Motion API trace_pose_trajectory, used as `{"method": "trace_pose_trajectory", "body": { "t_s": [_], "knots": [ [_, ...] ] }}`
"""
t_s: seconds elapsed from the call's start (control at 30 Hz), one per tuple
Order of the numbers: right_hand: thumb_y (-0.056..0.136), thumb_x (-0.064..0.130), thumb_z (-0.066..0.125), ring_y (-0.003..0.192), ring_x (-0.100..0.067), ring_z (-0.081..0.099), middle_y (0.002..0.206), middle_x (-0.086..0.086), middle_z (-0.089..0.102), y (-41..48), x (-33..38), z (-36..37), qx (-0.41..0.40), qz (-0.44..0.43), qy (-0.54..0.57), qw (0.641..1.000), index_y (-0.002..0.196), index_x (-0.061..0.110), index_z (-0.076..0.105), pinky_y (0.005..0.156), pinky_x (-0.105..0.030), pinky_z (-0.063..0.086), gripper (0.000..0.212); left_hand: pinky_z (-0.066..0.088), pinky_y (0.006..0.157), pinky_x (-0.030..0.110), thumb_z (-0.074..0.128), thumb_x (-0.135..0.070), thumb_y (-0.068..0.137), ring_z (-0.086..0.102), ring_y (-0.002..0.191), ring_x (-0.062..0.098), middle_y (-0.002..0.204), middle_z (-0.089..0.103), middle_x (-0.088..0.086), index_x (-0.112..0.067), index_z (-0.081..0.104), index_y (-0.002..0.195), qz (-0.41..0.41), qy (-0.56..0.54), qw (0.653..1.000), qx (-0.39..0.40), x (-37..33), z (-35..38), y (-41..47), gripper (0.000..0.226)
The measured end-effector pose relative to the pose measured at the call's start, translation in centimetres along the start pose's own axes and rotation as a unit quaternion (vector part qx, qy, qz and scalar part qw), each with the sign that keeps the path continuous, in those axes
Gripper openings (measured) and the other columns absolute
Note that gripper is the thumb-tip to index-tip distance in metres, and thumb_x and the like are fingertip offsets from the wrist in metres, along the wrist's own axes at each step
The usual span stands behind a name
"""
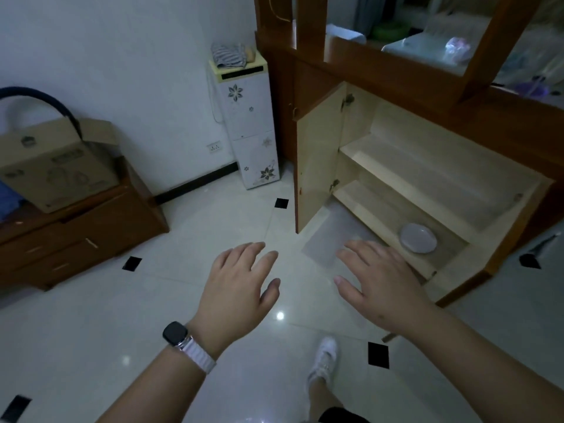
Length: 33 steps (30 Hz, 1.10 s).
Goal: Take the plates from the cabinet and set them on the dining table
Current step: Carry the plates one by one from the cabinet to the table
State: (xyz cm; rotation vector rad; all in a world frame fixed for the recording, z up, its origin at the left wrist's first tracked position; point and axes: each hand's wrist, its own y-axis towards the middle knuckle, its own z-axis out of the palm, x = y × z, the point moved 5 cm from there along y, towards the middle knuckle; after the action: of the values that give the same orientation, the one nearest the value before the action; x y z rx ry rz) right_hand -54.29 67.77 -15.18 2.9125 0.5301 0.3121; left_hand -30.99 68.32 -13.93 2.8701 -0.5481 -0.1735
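Note:
A pale round plate lies on the bottom shelf of the low wooden cabinet, whose left door stands wide open. My right hand hovers with straight, spread fingers just in front of the cabinet's lower edge, a little left of the plate and not touching it. My left hand, with a watch on its wrist, is spread open over the tiled floor left of the cabinet. Both hands hold nothing. The middle and upper shelves look bare.
A narrow white flowered unit stands against the wall left of the cabinet. A brown drawer chest with a cardboard box sits at far left. My white shoe is on the glossy tiled floor below.

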Motion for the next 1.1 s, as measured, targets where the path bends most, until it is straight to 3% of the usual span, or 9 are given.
{"method": "trace_pose_trajectory", "body": {
  "t_s": [0.2,0.47,0.77,0.97,1.1],
  "knots": [
    [0.088,0.050,0.041,0.113,-0.023,0.053,0.122,-0.003,0.062,9.9,-6.2,1.7,0.000,0.031,0.032,0.999,0.119,0.018,0.062,0.091,-0.039,0.045,0.049,0.043,0.096,0.040,0.049,-0.043,0.089,0.057,0.117,0.027,0.128,0.063,0.006,-0.020,0.061,0.125,0.003,0.009,0.999,0.047,2.6,3.5,11.4,0.044],
    [0.088,0.050,0.042,0.115,-0.027,0.054,0.124,-0.006,0.061,17.8,-15.3,0.5,0.004,0.064,0.012,0.998,0.119,0.016,0.063,0.093,-0.040,0.044,0.051,0.043,0.097,0.041,0.049,-0.042,0.089,0.056,0.118,0.029,0.127,0.062,0.008,-0.019,0.061,0.125,0.055,-0.006,0.998,0.043,1.2,6.0,25.2,0.044],
    [0.087,0.049,0.042,0.112,-0.026,0.055,0.123,-0.005,0.063,19.4,-22.2,-0.3,-0.006,0.161,0.012,0.987,0.121,0.017,0.064,0.091,-0.040,0.045,0.052,0.042,0.094,0.038,0.051,-0.042,0.088,0.057,0.114,0.028,0.125,0.062,0.006,-0.021,0.060,0.122,0.148,-0.003,0.987,0.065,-2.4,8.8,35.1,0.042],
    [0.087,0.051,0.041,0.113,-0.025,0.055,0.125,-0.004,0.062,18.8,-26.5,0.5,-0.001,0.248,0.000,0.969,0.121,0.020,0.063,0.092,-0.040,0.045,0.051,0.046,0.085,0.038,0.051,-0.042,0.085,0.060,0.106,0.028,0.121,0.063,0.007,-0.021,0.060,0.120,0.235,-0.030,0.968,0.078,-5.9,11.4,40.9,0.042],
    [0.088,0.053,0.038,0.117,-0.023,0.053,0.128,0.000,0.060,18.9,-28.5,0.6,0.000,0.307,-0.005,0.952,0.124,0.023,0.061,0.096,-0.038,0.041,0.052,0.046,0.088,0.039,0.048,-0.043,0.086,0.059,0.112,0.028,0.125,0.063,0.007,-0.020,0.062,0.122,0.283,-0.038,0.953,0.104,-7.4,13.5,44.6,0.045]
  ]
}}
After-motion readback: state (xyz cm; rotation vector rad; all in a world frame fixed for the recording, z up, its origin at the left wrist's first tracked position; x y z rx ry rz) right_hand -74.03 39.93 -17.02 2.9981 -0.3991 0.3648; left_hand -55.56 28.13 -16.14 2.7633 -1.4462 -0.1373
